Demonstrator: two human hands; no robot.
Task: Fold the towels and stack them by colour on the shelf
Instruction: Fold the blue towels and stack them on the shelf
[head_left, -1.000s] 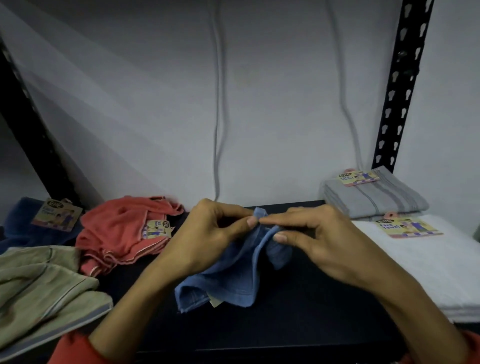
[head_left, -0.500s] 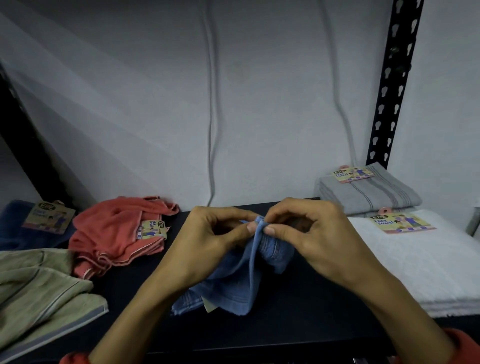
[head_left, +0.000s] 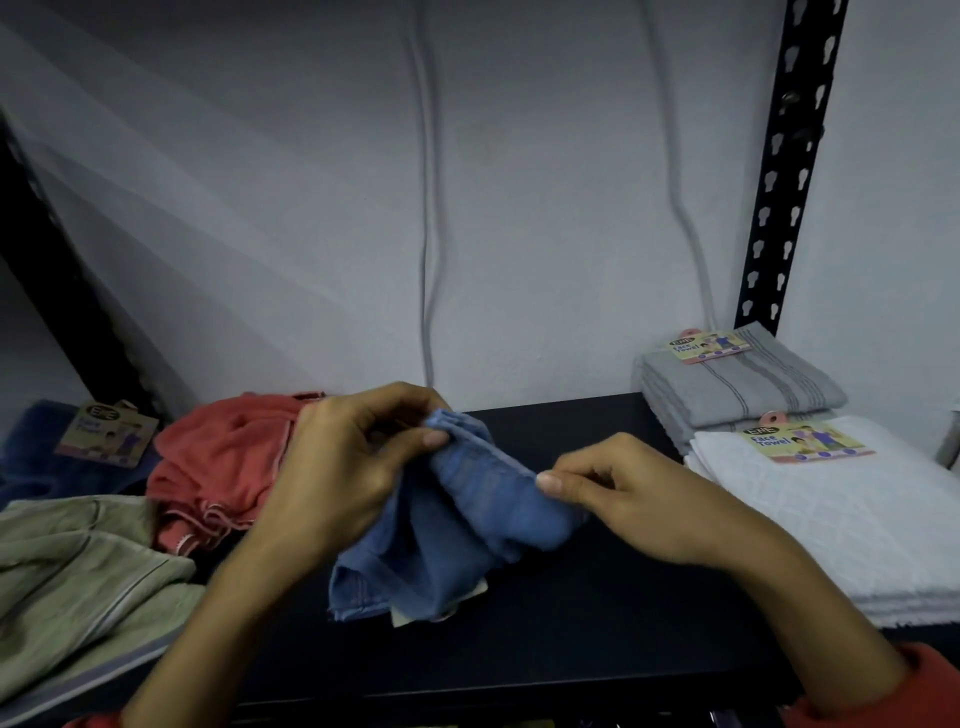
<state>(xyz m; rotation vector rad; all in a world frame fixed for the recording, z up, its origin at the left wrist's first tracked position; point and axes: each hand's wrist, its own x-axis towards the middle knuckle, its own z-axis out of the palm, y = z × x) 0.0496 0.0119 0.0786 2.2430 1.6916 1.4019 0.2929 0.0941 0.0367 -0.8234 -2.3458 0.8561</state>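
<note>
Hands now apart, formerly touching: right hand (head_left: 639, 499) shifted toward 3 o'clock. Left hand (head_left: 343, 467) and right both pinching blue towel (head_left: 457, 535), stretched between, above shelf (head_left: 597, 613).

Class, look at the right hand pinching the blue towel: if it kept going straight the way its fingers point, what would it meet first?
Probably the left hand, holding the same blue towel; depth is uncertain.
</note>
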